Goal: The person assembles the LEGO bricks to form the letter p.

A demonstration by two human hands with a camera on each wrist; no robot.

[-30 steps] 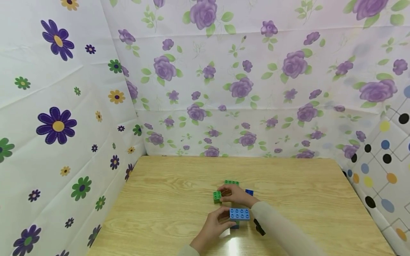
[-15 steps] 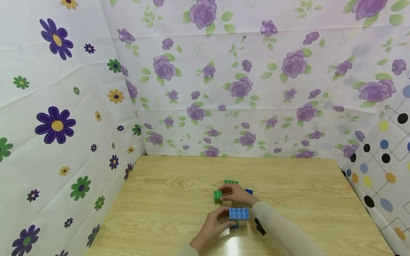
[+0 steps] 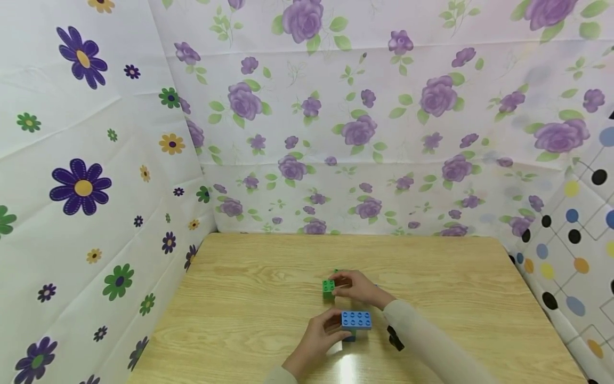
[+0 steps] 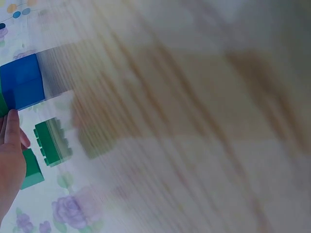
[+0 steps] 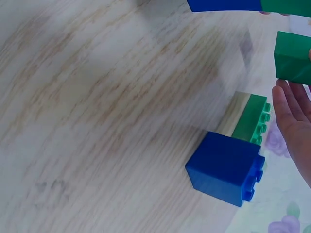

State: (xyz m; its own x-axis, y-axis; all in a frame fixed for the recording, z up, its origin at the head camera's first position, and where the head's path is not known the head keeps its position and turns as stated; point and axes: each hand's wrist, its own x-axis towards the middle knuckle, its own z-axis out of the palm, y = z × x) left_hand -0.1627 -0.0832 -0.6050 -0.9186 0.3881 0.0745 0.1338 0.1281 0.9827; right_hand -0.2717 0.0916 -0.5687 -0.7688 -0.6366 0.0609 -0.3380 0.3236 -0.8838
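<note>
My left hand [image 3: 318,333] grips a stack of toy building bricks from its left side. On top of the stack is a light blue eight-stud brick [image 3: 356,320], overhanging to the right; green and dark blue bricks [image 3: 350,336] show below it. The left wrist view has the stack's dark blue brick [image 4: 22,82] beside the fingers. Farther back, my right hand [image 3: 357,288] pinches a green four-stud brick [image 3: 328,289] between thumb and fingers. This green brick [image 5: 291,58] appears at the fingertips in the right wrist view, where the palm is out of frame.
A long green brick [image 5: 250,119] and a dark blue brick [image 5: 223,167] lie on the wooden table [image 3: 249,298], mostly hidden behind my right hand in the head view. A black object [image 3: 395,338] shows beside the right sleeve. Flowered cloths [image 3: 288,133] enclose the table's back and sides.
My right hand has moved slightly up and to the right with the green brick, now covering more of the two bricks behind it. My left hand holds its stack almost still.
</note>
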